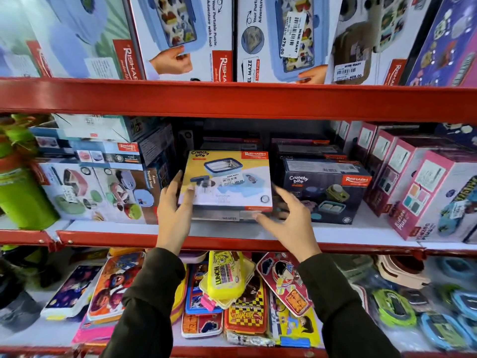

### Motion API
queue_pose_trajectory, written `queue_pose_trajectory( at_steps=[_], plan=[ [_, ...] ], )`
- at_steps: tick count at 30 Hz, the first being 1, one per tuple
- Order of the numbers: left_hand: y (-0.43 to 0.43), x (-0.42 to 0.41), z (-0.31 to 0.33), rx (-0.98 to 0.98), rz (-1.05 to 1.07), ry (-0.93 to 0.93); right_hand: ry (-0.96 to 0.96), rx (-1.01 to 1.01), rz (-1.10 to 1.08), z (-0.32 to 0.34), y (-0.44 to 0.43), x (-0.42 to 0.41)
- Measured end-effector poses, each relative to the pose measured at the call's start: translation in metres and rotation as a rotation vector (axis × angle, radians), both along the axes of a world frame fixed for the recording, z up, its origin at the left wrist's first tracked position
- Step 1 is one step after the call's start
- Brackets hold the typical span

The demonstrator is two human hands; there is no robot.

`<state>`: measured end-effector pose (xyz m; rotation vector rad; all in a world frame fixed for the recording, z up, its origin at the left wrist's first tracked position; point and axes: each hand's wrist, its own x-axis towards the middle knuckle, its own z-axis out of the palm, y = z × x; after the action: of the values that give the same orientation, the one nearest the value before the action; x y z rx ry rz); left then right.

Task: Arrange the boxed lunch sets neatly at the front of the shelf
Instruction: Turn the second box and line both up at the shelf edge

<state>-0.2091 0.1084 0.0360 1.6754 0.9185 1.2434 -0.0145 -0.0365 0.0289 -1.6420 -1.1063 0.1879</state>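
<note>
A yellow and white Crunchy Bite lunch set box (229,180) sits tilted on top of another box in the middle of the red shelf (232,240). My left hand (174,206) grips its lower left corner, thumb on the front face. My right hand (289,220) is at the lower right corner, fingers spread, fingertips touching the underside of the box below. A dark blue Crunchy Bite box (326,193) stands just to the right, with more dark boxes stacked behind it.
Stacked lunch set boxes (103,182) stand to the left, pink boxes (423,184) in a row to the right. A green bottle (23,187) is at far left. Loose lunch boxes (227,295) fill the shelf below; big boxes (185,37) line the shelf above.
</note>
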Motion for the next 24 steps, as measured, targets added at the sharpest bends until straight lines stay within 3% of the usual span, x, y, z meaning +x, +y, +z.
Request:
queue_pose_trajectory(
  at_steps=[5,10,19,24],
  plan=[
    [-0.004,-0.019,-0.003,-0.035,-0.232,-0.12,0.108,0.063,-0.066,0.012,0.0,0.003],
    [0.003,-0.034,-0.011,0.053,-0.335,-0.004,0.208,0.1,-0.093,0.027,0.003,0.005],
    [0.013,-0.022,-0.009,0.057,-0.174,-0.02,0.26,0.108,-0.063,0.025,0.006,0.0],
    [0.019,-0.007,-0.006,0.055,-0.052,0.004,0.144,0.069,-0.077,0.004,0.015,-0.001]
  ],
)
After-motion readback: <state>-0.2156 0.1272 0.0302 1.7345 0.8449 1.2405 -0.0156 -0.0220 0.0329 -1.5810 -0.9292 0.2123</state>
